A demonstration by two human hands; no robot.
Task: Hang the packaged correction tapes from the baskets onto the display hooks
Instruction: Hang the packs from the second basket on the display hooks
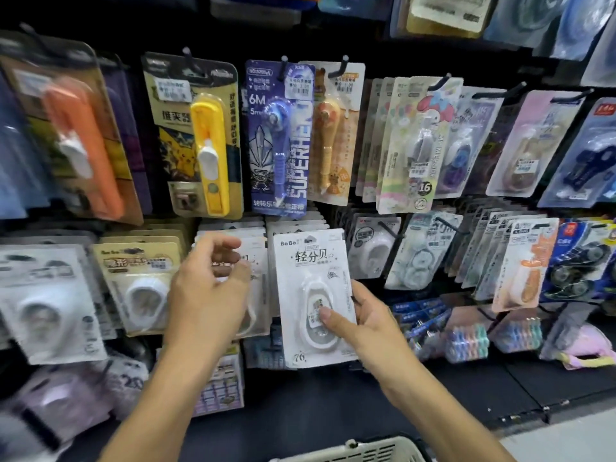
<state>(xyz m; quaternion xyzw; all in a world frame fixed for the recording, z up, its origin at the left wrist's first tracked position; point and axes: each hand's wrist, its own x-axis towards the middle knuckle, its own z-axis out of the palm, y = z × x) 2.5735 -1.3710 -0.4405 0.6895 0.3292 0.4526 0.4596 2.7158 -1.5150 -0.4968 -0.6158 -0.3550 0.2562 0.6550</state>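
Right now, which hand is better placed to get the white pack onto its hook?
Right. The right hand already pinches the white correction tape pack, held up in front of matching white packs. The left hand holds nothing, fingers loosely curled by the neighbouring stack.

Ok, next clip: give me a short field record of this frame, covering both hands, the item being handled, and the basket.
right hand: grips the lower right of a white packaged correction tape, thumb on its blister
left hand: raised, fingers loosely curled, in front of the hanging white packages; any contact unclear
package state: held upright in front of the display, not visibly on a hook
basket: pale rim at the bottom edge
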